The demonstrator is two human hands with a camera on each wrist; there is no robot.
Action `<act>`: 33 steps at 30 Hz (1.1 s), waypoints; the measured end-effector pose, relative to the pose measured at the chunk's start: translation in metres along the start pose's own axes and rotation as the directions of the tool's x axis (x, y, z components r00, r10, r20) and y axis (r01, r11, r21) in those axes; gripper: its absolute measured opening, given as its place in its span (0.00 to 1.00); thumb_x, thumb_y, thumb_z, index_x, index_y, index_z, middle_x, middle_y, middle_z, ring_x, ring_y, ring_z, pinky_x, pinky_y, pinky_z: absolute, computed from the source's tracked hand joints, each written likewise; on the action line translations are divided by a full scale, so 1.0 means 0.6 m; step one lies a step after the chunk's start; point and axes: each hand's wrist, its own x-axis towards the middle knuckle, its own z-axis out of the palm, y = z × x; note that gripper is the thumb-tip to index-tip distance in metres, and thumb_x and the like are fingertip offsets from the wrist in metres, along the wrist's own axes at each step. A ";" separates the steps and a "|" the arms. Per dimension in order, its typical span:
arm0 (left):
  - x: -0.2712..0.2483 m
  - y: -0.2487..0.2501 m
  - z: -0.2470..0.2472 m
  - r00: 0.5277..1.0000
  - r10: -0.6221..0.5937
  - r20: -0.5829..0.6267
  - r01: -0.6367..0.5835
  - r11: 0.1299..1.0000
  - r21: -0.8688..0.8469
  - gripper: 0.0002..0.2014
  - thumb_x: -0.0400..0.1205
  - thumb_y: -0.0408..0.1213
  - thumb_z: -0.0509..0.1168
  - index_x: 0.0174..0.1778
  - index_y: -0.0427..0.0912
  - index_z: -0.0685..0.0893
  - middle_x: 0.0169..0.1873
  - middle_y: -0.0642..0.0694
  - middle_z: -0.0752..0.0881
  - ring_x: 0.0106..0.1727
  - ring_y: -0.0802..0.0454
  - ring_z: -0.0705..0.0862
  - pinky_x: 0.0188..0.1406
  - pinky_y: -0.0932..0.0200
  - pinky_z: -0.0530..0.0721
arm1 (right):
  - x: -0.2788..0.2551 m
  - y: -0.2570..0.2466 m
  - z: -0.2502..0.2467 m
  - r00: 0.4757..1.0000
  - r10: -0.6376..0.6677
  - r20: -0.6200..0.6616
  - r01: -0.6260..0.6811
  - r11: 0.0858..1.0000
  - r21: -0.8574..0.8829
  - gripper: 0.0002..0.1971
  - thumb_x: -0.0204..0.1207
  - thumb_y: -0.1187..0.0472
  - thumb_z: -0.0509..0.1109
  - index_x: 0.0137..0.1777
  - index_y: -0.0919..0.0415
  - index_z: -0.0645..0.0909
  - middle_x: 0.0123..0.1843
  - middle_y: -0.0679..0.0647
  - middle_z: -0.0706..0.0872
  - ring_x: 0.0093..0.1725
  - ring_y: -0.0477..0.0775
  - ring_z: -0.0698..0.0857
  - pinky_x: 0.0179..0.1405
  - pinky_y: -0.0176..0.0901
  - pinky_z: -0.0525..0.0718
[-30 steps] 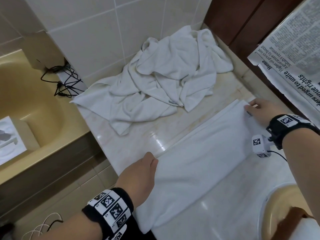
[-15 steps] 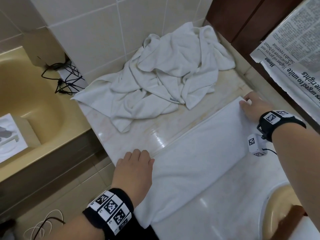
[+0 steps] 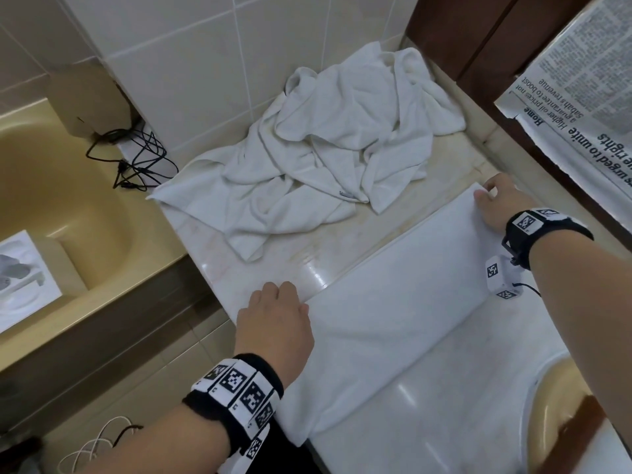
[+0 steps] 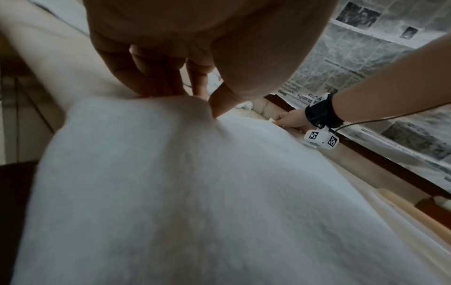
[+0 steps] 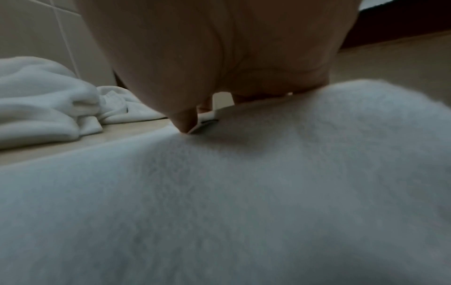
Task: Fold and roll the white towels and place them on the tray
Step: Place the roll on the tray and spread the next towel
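A white towel [image 3: 393, 302], folded into a long flat band, lies slantwise on the marble counter [image 3: 280, 254]. My left hand [image 3: 290, 297] is at its near left corner, fingers curled over the edge and thumb pressing on top [image 4: 195, 92]. My right hand [image 3: 485, 196] pinches the far right corner, where a small label shows [image 5: 195, 119]. Behind the folded towel, against the tiled wall, is a crumpled pile of white towels [image 3: 335, 145]. I cannot make out a tray for certain.
A tan basin with a white rim [image 3: 561, 405] is at the near right under my right forearm. Newspaper [image 3: 581, 97] covers the dark wood on the right. A tan bathtub [image 3: 61, 200] and tangled black cables [image 3: 136, 159] lie to the left, below the counter's edge.
My left hand slid from lying beside the towel's short end to its corner, fingers curling over the edge. My right hand moved to the far corner and pinched it.
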 end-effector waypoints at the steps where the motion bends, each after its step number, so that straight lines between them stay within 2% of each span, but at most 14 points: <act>1: -0.001 0.006 0.000 0.999 0.017 -0.032 -0.017 1.000 0.014 0.07 0.89 0.49 0.56 0.58 0.52 0.72 0.53 0.52 0.75 0.53 0.51 0.74 0.53 0.53 0.77 | -0.004 -0.002 -0.002 1.000 0.003 -0.025 -0.004 1.000 -0.002 0.19 0.89 0.44 0.56 0.74 0.51 0.66 0.62 0.69 0.83 0.43 0.64 0.82 0.46 0.55 0.79; 4: -0.009 0.033 0.004 0.969 0.191 -0.155 -0.195 0.981 -0.009 0.16 0.83 0.50 0.66 0.64 0.49 0.78 0.55 0.48 0.80 0.54 0.47 0.79 0.51 0.49 0.81 | -0.032 -0.009 -0.004 0.988 -0.012 -0.152 0.007 0.999 -0.032 0.27 0.84 0.41 0.63 0.80 0.46 0.64 0.73 0.68 0.77 0.56 0.72 0.84 0.57 0.65 0.84; 6: -0.018 0.051 0.025 0.925 0.355 -0.135 -0.358 0.934 -0.001 0.25 0.82 0.54 0.67 0.72 0.45 0.79 0.67 0.43 0.82 0.64 0.42 0.82 0.60 0.44 0.84 | -0.080 -0.017 0.005 0.979 -0.061 -0.195 0.056 0.998 -0.030 0.34 0.80 0.39 0.69 0.82 0.45 0.63 0.79 0.65 0.70 0.72 0.72 0.76 0.67 0.72 0.80; 7: -0.022 0.059 0.036 0.909 0.410 -0.070 -0.410 0.912 0.022 0.31 0.83 0.57 0.64 0.78 0.43 0.76 0.76 0.40 0.78 0.74 0.40 0.78 0.70 0.41 0.81 | -0.110 -0.020 0.015 0.980 -0.101 -0.170 0.101 0.995 -0.010 0.38 0.78 0.37 0.72 0.84 0.44 0.62 0.81 0.62 0.67 0.77 0.70 0.71 0.70 0.72 0.77; 9: -0.026 0.067 0.054 0.891 0.446 0.091 -0.452 0.889 0.075 0.42 0.86 0.64 0.52 0.89 0.37 0.60 0.89 0.37 0.55 0.90 0.39 0.56 0.87 0.36 0.59 | -0.181 -0.030 0.042 0.983 -0.179 -0.026 0.180 0.984 0.015 0.48 0.71 0.28 0.73 0.87 0.40 0.57 0.88 0.57 0.57 0.85 0.68 0.60 0.78 0.73 0.71; 11: -0.023 0.063 0.067 0.870 0.456 0.187 -0.476 0.875 0.084 0.48 0.85 0.70 0.45 0.90 0.37 0.40 0.89 0.40 0.31 0.89 0.42 0.32 0.87 0.35 0.39 | -0.228 -0.034 0.079 0.958 -0.229 0.171 0.239 0.970 -0.041 0.60 0.61 0.18 0.70 0.89 0.37 0.46 0.92 0.52 0.43 0.89 0.68 0.47 0.82 0.76 0.63; 14: -0.019 0.055 0.073 0.853 0.477 0.212 -0.504 0.859 0.092 0.54 0.81 0.77 0.43 0.88 0.39 0.31 0.86 0.43 0.25 0.87 0.44 0.24 0.85 0.33 0.35 | -0.221 -0.034 0.111 0.929 -0.210 0.305 0.265 0.952 -0.152 0.73 0.49 0.11 0.68 0.86 0.35 0.30 0.89 0.49 0.27 0.88 0.72 0.34 0.77 0.88 0.57; 18: -0.023 0.061 0.063 0.844 0.469 0.260 -0.507 0.856 0.100 0.63 0.73 0.85 0.45 0.86 0.41 0.25 0.84 0.44 0.20 0.84 0.45 0.19 0.85 0.34 0.31 | -0.134 -0.023 0.068 0.954 -0.149 0.261 0.193 0.970 -0.150 0.79 0.38 0.08 0.68 0.84 0.32 0.26 0.88 0.45 0.24 0.87 0.73 0.31 0.74 0.94 0.54; 20: -0.024 0.064 0.060 0.843 0.466 0.267 -0.504 0.858 0.093 0.65 0.71 0.86 0.45 0.85 0.42 0.23 0.82 0.45 0.17 0.82 0.45 0.16 0.85 0.35 0.30 | -0.101 -0.023 0.048 0.955 -0.154 0.252 0.190 0.974 -0.122 0.80 0.38 0.10 0.69 0.86 0.35 0.28 0.89 0.48 0.26 0.86 0.77 0.30 0.79 0.88 0.56; 22: -0.023 0.066 0.056 0.845 0.468 0.259 -0.503 0.860 0.086 0.65 0.70 0.87 0.46 0.85 0.42 0.23 0.83 0.45 0.18 0.83 0.45 0.17 0.86 0.34 0.30 | -0.088 -0.028 0.040 0.955 -0.148 0.256 0.184 0.976 -0.120 0.78 0.45 0.14 0.74 0.88 0.38 0.31 0.90 0.51 0.27 0.86 0.80 0.31 0.81 0.82 0.56; 25: -0.024 0.063 0.057 0.839 0.474 0.266 -0.511 0.855 0.090 0.64 0.72 0.86 0.45 0.85 0.42 0.23 0.82 0.45 0.18 0.82 0.46 0.16 0.85 0.35 0.29 | -0.100 -0.033 0.030 0.963 -0.130 0.237 0.151 0.986 -0.071 0.75 0.52 0.20 0.78 0.89 0.40 0.32 0.91 0.52 0.29 0.86 0.79 0.32 0.81 0.82 0.56; 28: -0.022 0.061 0.059 0.839 0.499 0.217 -0.524 0.849 0.074 0.57 0.78 0.81 0.42 0.87 0.41 0.28 0.85 0.45 0.22 0.85 0.46 0.20 0.86 0.35 0.32 | -0.148 -0.031 0.037 0.968 -0.142 0.205 0.139 0.990 0.029 0.73 0.54 0.19 0.77 0.86 0.34 0.27 0.89 0.45 0.26 0.86 0.76 0.30 0.79 0.86 0.55; 30: -0.017 0.057 0.063 0.838 0.512 0.190 -0.529 0.847 0.050 0.49 0.84 0.75 0.39 0.89 0.42 0.32 0.86 0.46 0.24 0.86 0.48 0.22 0.86 0.38 0.34 | -0.192 -0.032 0.066 0.944 -0.200 0.262 0.192 0.980 0.056 0.70 0.52 0.15 0.73 0.83 0.26 0.26 0.87 0.38 0.23 0.86 0.75 0.29 0.77 0.90 0.56; 33: -0.007 0.045 0.068 0.813 0.555 0.179 -0.570 0.821 0.044 0.44 0.88 0.68 0.42 0.90 0.41 0.37 0.88 0.45 0.28 0.88 0.48 0.26 0.86 0.39 0.38 | -0.232 -0.026 0.114 0.905 -0.224 0.361 0.252 0.967 -0.032 0.68 0.53 0.14 0.71 0.83 0.25 0.28 0.86 0.34 0.23 0.86 0.76 0.30 0.74 0.93 0.56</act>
